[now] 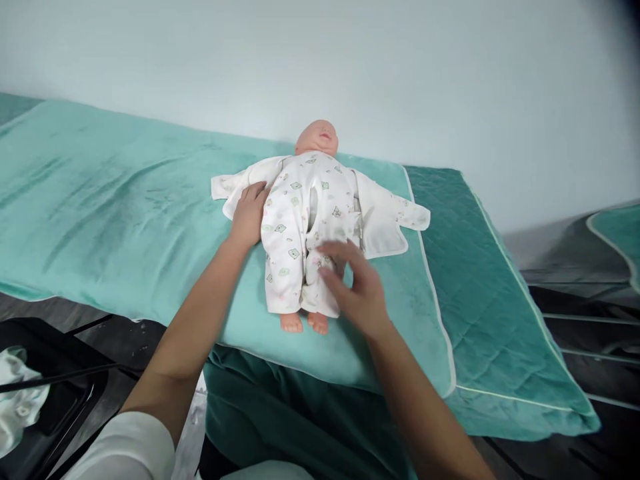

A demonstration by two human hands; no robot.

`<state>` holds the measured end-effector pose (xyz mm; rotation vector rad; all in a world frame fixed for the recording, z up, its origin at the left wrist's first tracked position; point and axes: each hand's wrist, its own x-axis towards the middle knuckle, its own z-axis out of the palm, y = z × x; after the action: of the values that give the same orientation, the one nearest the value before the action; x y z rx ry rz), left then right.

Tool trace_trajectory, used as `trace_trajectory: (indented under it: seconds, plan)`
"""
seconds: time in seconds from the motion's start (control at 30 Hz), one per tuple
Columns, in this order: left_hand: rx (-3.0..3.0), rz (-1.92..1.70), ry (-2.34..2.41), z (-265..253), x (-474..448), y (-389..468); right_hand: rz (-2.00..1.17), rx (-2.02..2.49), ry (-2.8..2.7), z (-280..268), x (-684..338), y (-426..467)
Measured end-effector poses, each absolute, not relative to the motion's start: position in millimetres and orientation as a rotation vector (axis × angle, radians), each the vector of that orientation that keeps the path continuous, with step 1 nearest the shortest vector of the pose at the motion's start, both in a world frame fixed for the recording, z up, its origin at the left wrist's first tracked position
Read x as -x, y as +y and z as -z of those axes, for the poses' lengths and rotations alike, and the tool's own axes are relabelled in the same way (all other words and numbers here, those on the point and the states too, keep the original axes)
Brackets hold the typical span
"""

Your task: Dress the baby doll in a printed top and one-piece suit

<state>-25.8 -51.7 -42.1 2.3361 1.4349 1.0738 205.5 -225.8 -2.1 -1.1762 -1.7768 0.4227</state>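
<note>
A baby doll (320, 137) lies on its back on a green bed, its head toward the wall and its bare feet (304, 323) toward me. White printed trousers (285, 247) cover its legs and reach high up its body. A white baby shirt (384, 217) spreads out to both sides beneath them, sleeves stretched outward. My left hand (250, 215) rests against the trousers' left side, over the shirt edge; its fingers lie extended. Above the doll's right-hand leg hovers my right hand (357, 287), thumb and fingers apart, with nothing between them.
A light green sheet with a white border (125, 213) covers the bed, over a darker quilted cover (500, 320) at the right. Behind stands a white wall (320, 60). At lower left a black tray (60, 407) holds white cloth (23, 400). Metal bars show at far right.
</note>
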Motion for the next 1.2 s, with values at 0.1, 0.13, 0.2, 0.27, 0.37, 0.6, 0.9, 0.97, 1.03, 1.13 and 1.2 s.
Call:
trace_trajectory:
  seconds: [0.1, 0.13, 0.2, 0.27, 0.37, 0.6, 0.9, 0.97, 1.03, 1.13, 1.2]
  plan:
    - [-2.287, -1.115, 1.481, 39.0, 29.5, -69.5, -0.347, 1.288, -1.995, -1.2, -189.1, -270.0]
    - [-2.261, -1.139, 1.497, 37.5, 30.4, -76.6, -0.298, 1.335, -2.023, -2.2, -185.1, -279.8]
    - [-2.192, -1.193, 1.525, 34.3, 32.1, -93.3, -0.222, 1.417, -2.052, -5.1, -178.9, -292.5]
    - [-2.107, -1.211, 1.522, 31.6, 34.0, -111.7, -0.2, 1.464, -2.087, -8.6, -173.8, -297.6]
    - [-1.976, -1.124, 1.483, 28.9, 36.9, -133.5, -0.175, 1.469, -2.163, -10.4, -165.8, -296.2]
    - [-1.923, -1.005, 1.459, 27.6, 38.7, -136.7, 0.006, 1.439, -2.182, -2.5, -151.7, -284.3]
    - [-1.895, -1.076, 1.411, 30.5, 43.0, -138.7, -0.019, 1.196, -2.321, -35.3, -143.3, -308.7]
    - [-1.917, -1.152, 1.404, 35.4, 42.6, -136.4, -0.006, 1.177, -2.361, -35.9, -147.9, -310.2]
    - [-1.942, -1.186, 1.409, 40.4, 42.6, -133.6, -0.07, 1.156, -2.356, -34.2, -157.2, -311.5]
    - [-2.122, -1.074, 1.419, 44.7, 43.8, -130.9, -0.154, 1.218, -2.225, -27.1, -176.2, -315.2]
    - [-2.272, -0.971, 1.419, 45.4, 44.7, -130.5, -0.103, 1.358, -2.119, -18.1, -188.3, -317.4]
